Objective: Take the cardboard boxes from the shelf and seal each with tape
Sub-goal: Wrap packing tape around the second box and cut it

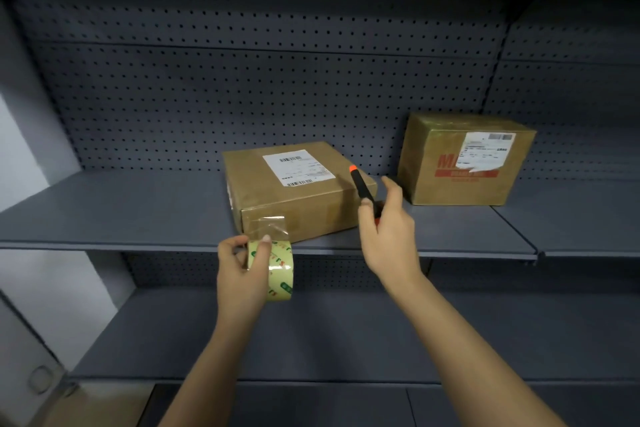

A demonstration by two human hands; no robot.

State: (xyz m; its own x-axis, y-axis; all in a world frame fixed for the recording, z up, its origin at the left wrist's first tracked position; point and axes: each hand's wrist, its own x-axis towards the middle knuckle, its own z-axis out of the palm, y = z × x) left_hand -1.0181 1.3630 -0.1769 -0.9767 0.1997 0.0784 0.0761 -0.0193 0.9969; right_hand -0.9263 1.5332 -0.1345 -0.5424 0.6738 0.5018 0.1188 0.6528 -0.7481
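Observation:
A flat cardboard box (298, 191) with a white label lies on the grey shelf (121, 211), turned at an angle. My left hand (239, 270) grips a roll of clear tape (278, 270) just below the box's front face. A strip of tape (273, 226) runs from the roll up onto that face. My right hand (388, 232) holds a black utility knife with an orange tip (362, 189), raised beside the box's right corner. A second, taller cardboard box (464, 163) with red print stands further right on the shelf.
The shelving has a dark perforated back panel (242, 97). A lower shelf (311, 333) sits below my arms. A pale wall (20, 156) borders the left side.

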